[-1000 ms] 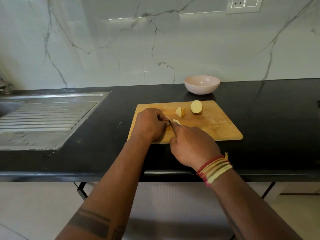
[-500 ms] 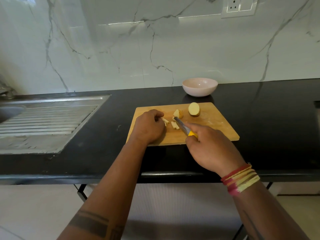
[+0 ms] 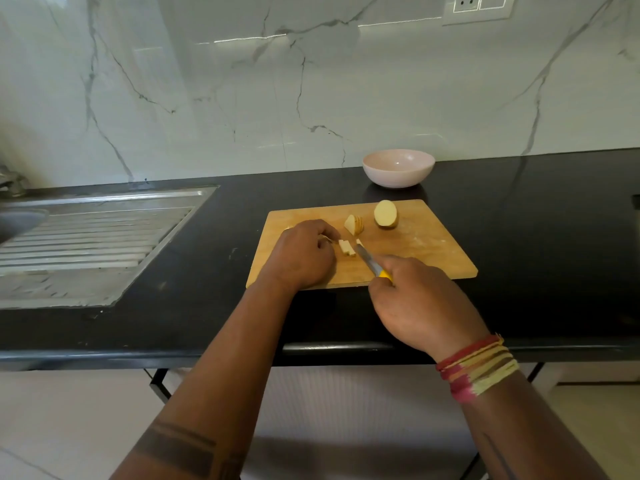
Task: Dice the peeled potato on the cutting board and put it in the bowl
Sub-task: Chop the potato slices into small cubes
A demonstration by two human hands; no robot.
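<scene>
— What do we have in the hands?

— Our right hand is wrapped round the yellow handle of the knife, its blade slanting up-left across the cutting board. Our left hand rests knuckles-up on the board with its fingers curled; whether they pin a piece we cannot tell.

— And the potato?

— Pale cut strips lie just beside the left fingertips, touching the blade's tip. Farther back sit a sliced wedge and an uncut half, near each other.

— The bowl?

— The pink bowl stands beyond the board on the black counter, by the marble wall; a steel drainboard lies well to the left.
</scene>
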